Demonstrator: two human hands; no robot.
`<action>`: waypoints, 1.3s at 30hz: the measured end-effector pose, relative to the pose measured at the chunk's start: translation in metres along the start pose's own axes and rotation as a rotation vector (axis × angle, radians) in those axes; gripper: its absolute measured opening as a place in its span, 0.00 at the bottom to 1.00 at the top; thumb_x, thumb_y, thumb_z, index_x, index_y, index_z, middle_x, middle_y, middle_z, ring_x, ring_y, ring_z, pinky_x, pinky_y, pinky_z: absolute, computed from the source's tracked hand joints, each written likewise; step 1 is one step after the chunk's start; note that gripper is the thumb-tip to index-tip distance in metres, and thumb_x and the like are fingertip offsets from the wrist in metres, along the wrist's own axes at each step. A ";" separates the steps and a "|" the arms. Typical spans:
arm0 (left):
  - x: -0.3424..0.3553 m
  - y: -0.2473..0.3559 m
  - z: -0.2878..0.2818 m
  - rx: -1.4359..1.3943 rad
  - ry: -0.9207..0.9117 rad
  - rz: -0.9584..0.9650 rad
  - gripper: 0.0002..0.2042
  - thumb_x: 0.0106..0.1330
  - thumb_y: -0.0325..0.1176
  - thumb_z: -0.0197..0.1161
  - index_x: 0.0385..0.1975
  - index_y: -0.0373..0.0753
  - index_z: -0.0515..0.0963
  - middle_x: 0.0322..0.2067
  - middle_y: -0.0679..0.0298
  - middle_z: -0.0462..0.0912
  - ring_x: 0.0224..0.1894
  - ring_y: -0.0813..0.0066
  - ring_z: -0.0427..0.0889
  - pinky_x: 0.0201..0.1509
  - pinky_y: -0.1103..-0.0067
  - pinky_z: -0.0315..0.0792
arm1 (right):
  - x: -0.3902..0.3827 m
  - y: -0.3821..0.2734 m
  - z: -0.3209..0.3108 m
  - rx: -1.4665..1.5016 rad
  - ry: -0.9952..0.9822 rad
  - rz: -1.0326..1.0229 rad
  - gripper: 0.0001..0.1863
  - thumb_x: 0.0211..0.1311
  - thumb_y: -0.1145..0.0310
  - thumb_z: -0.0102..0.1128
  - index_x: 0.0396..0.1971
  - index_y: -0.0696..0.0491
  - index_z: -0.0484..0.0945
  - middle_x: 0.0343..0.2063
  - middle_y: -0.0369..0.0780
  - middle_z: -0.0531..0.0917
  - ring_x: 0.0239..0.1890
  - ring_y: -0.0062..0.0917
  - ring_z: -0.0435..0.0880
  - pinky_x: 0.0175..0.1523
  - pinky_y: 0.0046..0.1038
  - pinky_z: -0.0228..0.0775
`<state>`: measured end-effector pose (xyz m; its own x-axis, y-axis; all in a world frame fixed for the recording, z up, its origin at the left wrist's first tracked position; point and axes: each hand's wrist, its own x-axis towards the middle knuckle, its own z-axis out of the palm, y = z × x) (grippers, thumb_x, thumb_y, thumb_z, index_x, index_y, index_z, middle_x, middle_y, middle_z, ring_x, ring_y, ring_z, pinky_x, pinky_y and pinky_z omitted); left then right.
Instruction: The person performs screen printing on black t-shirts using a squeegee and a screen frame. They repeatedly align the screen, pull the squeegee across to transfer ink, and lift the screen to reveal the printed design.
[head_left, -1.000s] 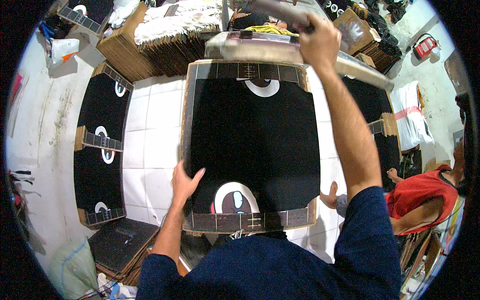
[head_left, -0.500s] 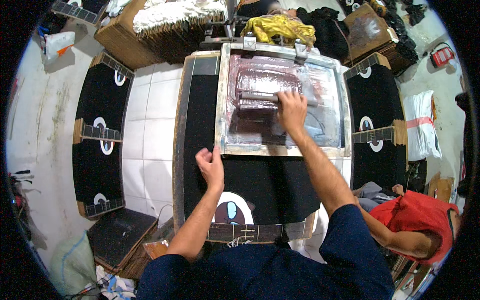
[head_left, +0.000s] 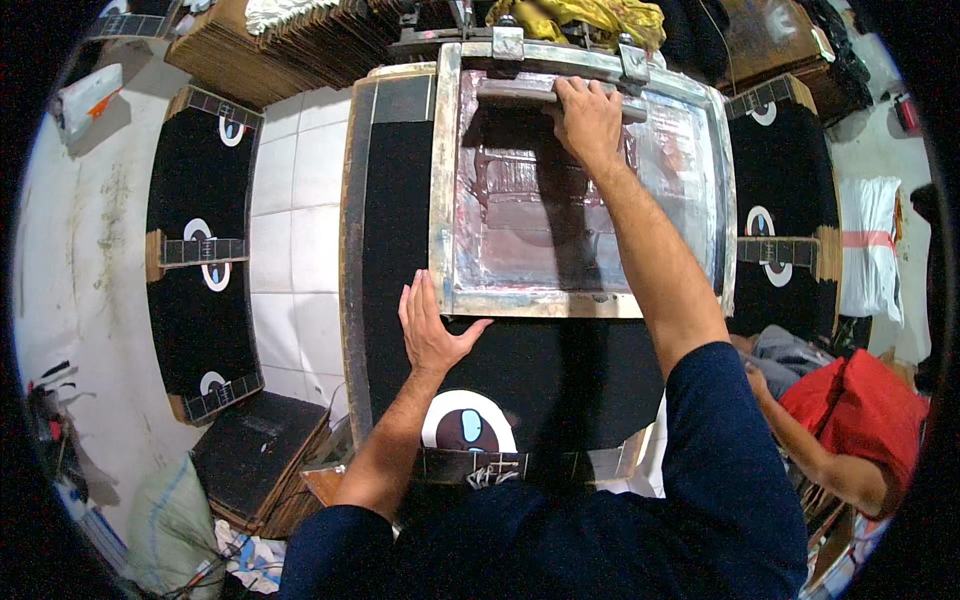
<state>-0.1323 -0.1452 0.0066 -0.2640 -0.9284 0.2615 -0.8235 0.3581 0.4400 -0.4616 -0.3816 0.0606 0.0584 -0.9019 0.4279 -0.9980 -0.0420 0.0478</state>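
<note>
My right hand (head_left: 590, 122) is closed around a squeegee (head_left: 512, 92) near the far edge of a printing screen (head_left: 540, 303) with a worn wooden frame. Wet dark maroon ink (head_left: 525, 170) is smeared across the mesh. My left hand (head_left: 432, 330) lies open at the frame's near left corner, fingers stretched out and thumb spread along the near edge. Under the screen is black fabric (head_left: 580, 370) on a long board. A white, brown and light-blue eye-like print (head_left: 470, 425) shows on the cloth close to me. The squeegee's blade edge is hidden.
Metal clamps (head_left: 507, 42) grip the screen's far side, beside a yellow cloth (head_left: 590, 22). Boards with black printed fabric (head_left: 200, 330) stand left and right. Stacked brown boards (head_left: 290, 55) lie far left. A person in red (head_left: 850, 415) sits at the right.
My right hand has pushed the squeegee away from me, up to the screen's far edge. My left hand's fingers have straightened at the frame corner. The view has shifted slightly.
</note>
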 end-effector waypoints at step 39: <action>0.010 0.009 -0.005 -0.357 0.010 -0.249 0.50 0.49 0.31 0.82 0.74 0.34 0.60 0.70 0.46 0.69 0.73 0.52 0.67 0.77 0.60 0.59 | -0.087 -0.026 -0.064 0.039 -0.127 0.013 0.20 0.51 0.74 0.69 0.47 0.43 0.83 0.43 0.35 0.86 0.52 0.33 0.81 0.61 0.43 0.64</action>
<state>-0.1396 -0.1506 0.0177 -0.0733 -0.9904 0.1175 -0.6360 0.1372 0.7594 -0.4390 -0.2740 0.0801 0.0446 -0.9495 0.3107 -0.9990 -0.0445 0.0072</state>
